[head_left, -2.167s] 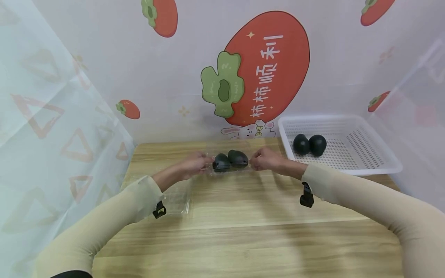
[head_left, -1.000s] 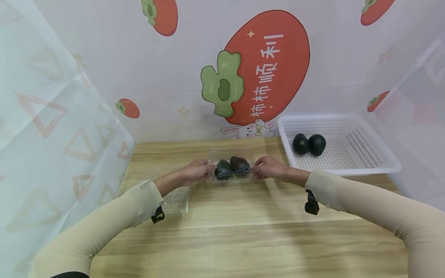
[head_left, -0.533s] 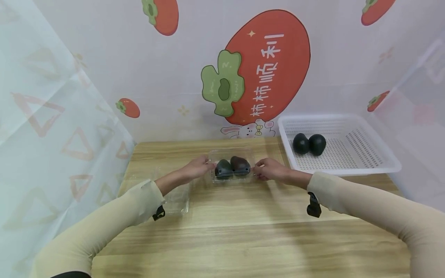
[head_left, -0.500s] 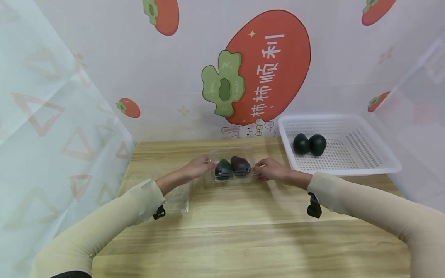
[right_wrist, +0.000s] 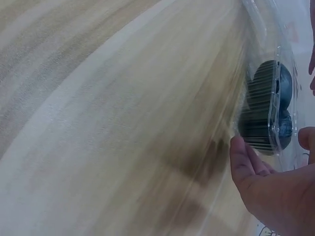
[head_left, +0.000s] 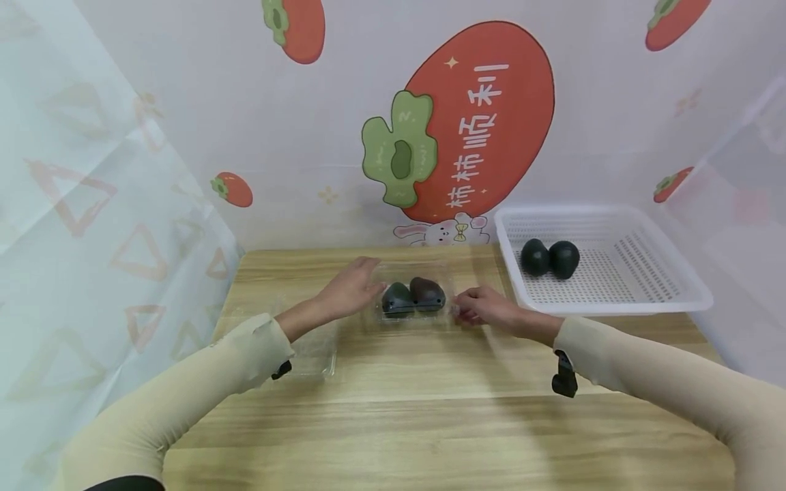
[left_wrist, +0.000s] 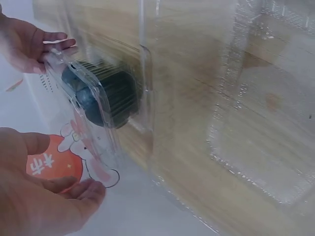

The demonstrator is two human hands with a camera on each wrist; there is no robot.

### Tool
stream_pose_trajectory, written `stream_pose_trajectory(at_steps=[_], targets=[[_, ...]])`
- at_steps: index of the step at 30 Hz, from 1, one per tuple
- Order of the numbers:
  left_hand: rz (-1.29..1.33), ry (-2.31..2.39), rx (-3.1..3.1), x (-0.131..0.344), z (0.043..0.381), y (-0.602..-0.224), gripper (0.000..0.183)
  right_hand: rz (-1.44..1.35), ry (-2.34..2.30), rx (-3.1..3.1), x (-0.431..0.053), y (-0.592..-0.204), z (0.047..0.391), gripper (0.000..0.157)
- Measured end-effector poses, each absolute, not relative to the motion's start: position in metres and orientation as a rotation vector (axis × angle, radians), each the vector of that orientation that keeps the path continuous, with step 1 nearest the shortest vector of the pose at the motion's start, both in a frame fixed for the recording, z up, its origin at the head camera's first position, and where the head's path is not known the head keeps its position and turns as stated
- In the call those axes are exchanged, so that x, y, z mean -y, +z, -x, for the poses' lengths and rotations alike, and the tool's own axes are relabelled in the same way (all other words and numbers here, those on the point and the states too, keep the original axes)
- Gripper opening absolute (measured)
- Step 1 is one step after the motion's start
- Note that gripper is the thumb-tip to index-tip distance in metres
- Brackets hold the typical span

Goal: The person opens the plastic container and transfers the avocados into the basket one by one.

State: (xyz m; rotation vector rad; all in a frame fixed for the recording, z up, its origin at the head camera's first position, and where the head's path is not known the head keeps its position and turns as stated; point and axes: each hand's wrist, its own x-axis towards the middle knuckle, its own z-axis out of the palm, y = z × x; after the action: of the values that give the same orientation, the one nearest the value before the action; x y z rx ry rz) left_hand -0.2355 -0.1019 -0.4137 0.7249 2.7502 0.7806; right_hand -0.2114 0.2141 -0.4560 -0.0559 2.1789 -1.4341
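Note:
A clear plastic clamshell box [head_left: 393, 271] lies near the table's back edge. Inside sit two avocados, one dark green [head_left: 398, 300] and one brownish [head_left: 428, 293]. My left hand [head_left: 350, 290] is at the box's left end, fingers spread and extended. In the left wrist view, a gap shows between that hand [left_wrist: 44, 191] and the box. At the right end is my right hand [head_left: 488, 308]. Its thumb and loosely bent fingers stand apart around the corner in the right wrist view; whether the fingertips touch the plastic is hard to tell.
At the back right stands a white perforated basket [head_left: 614, 279] with two dark avocados [head_left: 549, 258] in its left part. Another clear plastic container [head_left: 316, 354] lies on the wooden table [head_left: 430, 429], partly under my left forearm. Patterned sheets [head_left: 295, 143] enclose the back and sides.
The box with the avocados has come slightly nearer since the first frame. My left hand has let go of its left end and spread its fingers; my right hand has eased slightly rightward.

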Motion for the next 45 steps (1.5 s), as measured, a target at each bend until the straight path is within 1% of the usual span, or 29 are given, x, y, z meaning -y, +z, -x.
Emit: stream_pose_trajectory(at_steps=[3,10,16,26,35,45], targets=[[-0.857,0.73,-2.821,0.098,0.235,-0.414,0.056,0.056,-1.524,-2.103,-0.218,-0.46,0.208,0.049],[-1.103,0.595,-2.939,0.079,0.232,-0.413,0.04,-0.017,-1.649,-1.976,-0.226,-0.471,0.205,0.043],[-1.238,0.507,-2.955,0.061,0.231,-0.411,0.031,-0.022,-1.717,-1.852,-0.231,-0.476,0.199,0.044],[-1.306,0.388,-2.87,0.032,0.228,-0.412,0.026,0.063,-1.717,-1.802,-0.235,-0.486,0.196,0.039],[-1.346,0.275,-2.778,0.009,0.224,-0.41,0.021,0.102,-1.763,-1.771,-0.237,-0.49,0.196,0.04],[-1.315,0.219,-2.706,-0.012,0.219,-0.418,0.022,0.124,-1.766,-1.75,-0.238,-0.494,0.197,0.038]])
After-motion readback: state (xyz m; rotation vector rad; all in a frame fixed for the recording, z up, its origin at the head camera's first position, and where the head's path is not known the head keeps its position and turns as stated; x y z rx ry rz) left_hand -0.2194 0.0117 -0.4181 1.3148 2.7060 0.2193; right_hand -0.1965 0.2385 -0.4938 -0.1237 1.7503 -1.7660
